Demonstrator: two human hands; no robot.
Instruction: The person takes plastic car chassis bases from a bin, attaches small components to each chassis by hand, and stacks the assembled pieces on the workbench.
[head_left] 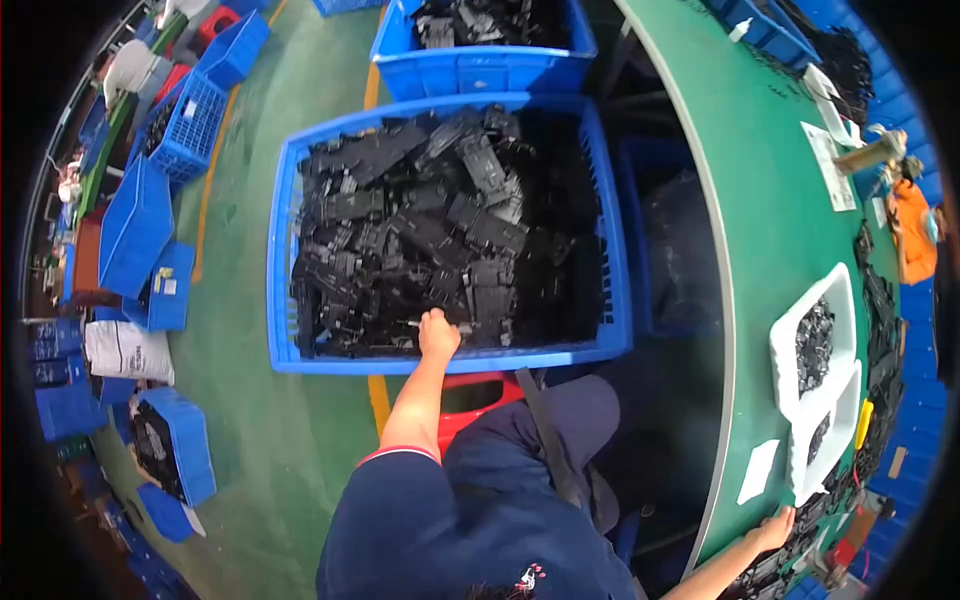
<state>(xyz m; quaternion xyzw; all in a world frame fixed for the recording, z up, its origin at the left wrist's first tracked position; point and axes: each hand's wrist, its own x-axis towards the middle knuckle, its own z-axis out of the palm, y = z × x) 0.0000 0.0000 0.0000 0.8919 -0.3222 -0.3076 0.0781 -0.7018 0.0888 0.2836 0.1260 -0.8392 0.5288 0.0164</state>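
Observation:
My left hand (438,338) reaches over the near edge of a large blue crate (450,361), its fingers curled down among black plastic parts (430,235). The parts lie in a jumbled heap, and whatever the fingers grip is hidden against them. Far to the right, my right hand (774,529) rests low over the green table (690,60) with its fingers drawn together. Beside it are more black parts (770,572) and the near end of a white tray (828,450). I cannot make out what that hand holds.
Another blue crate (485,75) of black parts stands beyond the large one. A second white tray (783,345) holds small dark pieces, near a paper sheet (758,472) and an orange cloth (912,232). A red stool (462,402) shows by my legs. Blue bins (137,225) line the left.

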